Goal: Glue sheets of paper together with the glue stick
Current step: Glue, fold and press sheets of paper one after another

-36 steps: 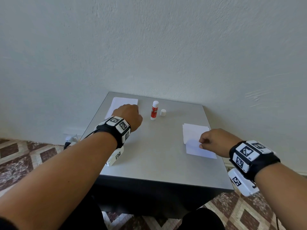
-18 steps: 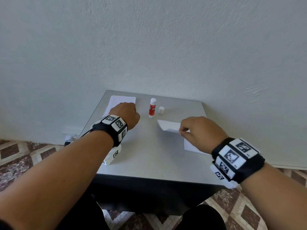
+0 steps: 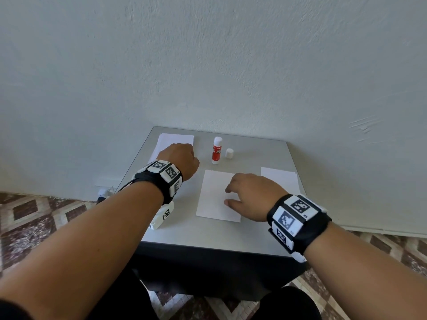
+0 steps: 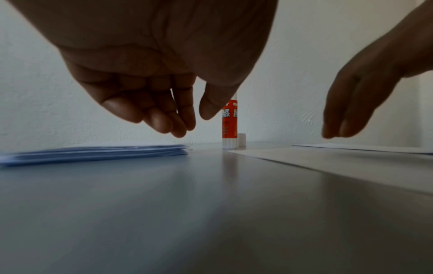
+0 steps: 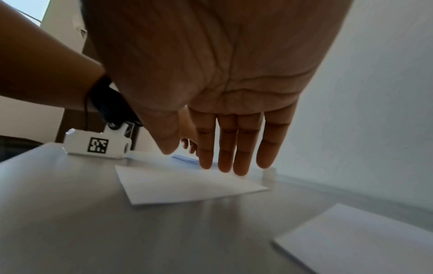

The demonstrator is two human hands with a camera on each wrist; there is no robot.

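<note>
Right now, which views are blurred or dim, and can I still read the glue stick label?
Head view: sharp and evenly lit, but the glue stick label is too small to read. Left wrist: dim, left hand backlit, label readable. Right wrist: right hand shadowed, sheet soft.

On the table, one sheet lies in the middle, with the glue stick and its cap behind it. A paper stack lies at the far left corner, another stack at the right edge.
</note>
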